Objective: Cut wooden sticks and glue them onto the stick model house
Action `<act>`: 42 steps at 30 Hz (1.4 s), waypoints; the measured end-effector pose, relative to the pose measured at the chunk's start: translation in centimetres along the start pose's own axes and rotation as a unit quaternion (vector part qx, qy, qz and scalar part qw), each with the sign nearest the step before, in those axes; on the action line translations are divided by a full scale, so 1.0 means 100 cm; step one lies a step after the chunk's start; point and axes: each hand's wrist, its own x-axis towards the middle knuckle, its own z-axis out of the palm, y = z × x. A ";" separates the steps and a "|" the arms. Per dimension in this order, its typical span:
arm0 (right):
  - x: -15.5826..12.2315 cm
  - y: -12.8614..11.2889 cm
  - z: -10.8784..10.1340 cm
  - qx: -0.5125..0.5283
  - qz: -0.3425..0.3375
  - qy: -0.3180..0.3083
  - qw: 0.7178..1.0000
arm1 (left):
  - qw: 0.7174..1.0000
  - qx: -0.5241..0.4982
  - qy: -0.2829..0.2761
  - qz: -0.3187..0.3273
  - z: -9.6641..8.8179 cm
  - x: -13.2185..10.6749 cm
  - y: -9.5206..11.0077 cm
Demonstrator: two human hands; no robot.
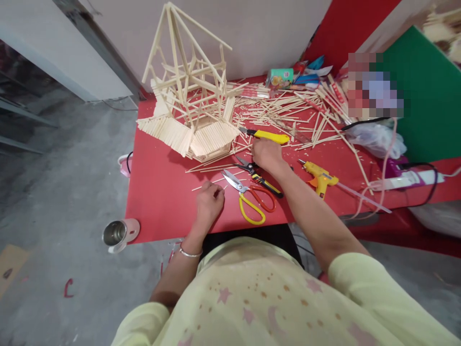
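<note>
Left hand (pixel 209 202), fingers bunched together, rests on the bare red table (pixel 158 202) near its front edge, with open room to its left. Scissors (pixel 252 197) lie just right. Right hand (pixel 266 154) covers the pliers (pixel 267 185), its grip hidden, below a yellow knife (pixel 268 136).

A stick house frame (pixel 212 138) is set on the red table (pixel 158 192). A steel mug (pixel 114 234) is seen on the floor.
</note>
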 end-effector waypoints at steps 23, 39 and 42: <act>-0.135 -0.080 0.039 0.030 -0.064 0.025 0.997 | 1.000 -0.016 -0.016 -0.003 -0.012 -0.002 -0.018; -0.148 -0.062 0.062 0.086 -0.101 0.148 0.980 | 0.996 -0.047 -0.063 0.040 -0.009 -0.013 -0.029; -0.154 -0.062 0.065 0.044 -0.080 0.178 0.980 | 0.996 -0.034 -0.067 0.039 -0.009 -0.013 -0.029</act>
